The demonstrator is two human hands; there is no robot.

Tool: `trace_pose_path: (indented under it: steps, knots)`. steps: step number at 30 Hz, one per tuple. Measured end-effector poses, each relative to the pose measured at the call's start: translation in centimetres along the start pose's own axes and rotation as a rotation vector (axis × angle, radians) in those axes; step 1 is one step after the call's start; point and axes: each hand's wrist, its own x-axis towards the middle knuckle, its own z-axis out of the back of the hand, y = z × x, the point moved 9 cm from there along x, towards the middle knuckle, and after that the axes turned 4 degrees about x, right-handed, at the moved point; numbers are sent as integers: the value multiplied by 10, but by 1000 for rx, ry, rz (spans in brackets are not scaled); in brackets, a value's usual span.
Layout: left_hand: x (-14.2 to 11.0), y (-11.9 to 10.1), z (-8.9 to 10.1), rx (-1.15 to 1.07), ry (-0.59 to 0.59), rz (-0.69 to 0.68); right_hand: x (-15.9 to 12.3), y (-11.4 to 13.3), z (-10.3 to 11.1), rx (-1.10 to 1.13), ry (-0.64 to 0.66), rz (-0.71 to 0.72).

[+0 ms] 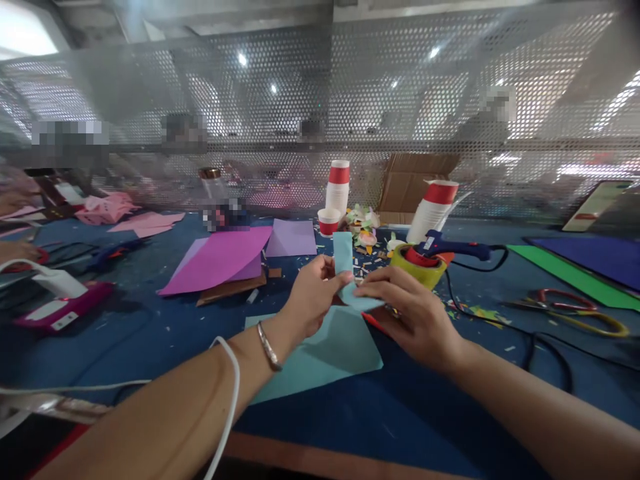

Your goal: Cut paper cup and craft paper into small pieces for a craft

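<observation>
Craft workshop — glue gun, scissors, paper scraps.

- A grey perforated screen stands like a wall across the upper half of the frame, with an upright seam near its middle
- A horizontal band crosses it, plainest to me at the right
- Through the holes I make out only blurred shapes and glints
- Small white lights show at upper centre and upper right
- A glaring pale patch fills the upper left corner; window or lamp, I can't tell
- The blue tabletop spreads below, its reddish-brown front edge at bottom centre
</observation>
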Motion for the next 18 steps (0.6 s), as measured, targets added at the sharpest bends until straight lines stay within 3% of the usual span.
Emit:
trace_pose_path:
  steps: [3, 7, 12, 15, 18]
  knots:
    - [-8, -5, -15, 183, 135, -78, 0, -19, 13, 64, -104, -207]
    - [-16, -4, -29, 331, 235, -101, -4, -41, 15, 137, -106, -383]
    - [-21, 0, -36, 321, 313, -60, -16, -64, 8, 413, -138, -576]
    - [-23, 0, -37, 266, 330, -61, -21, -68, -2, 612, -116, -664]
    - [-25, -1, -37, 270, 334, -95, -22, -67, -5, 676, -115, -708]
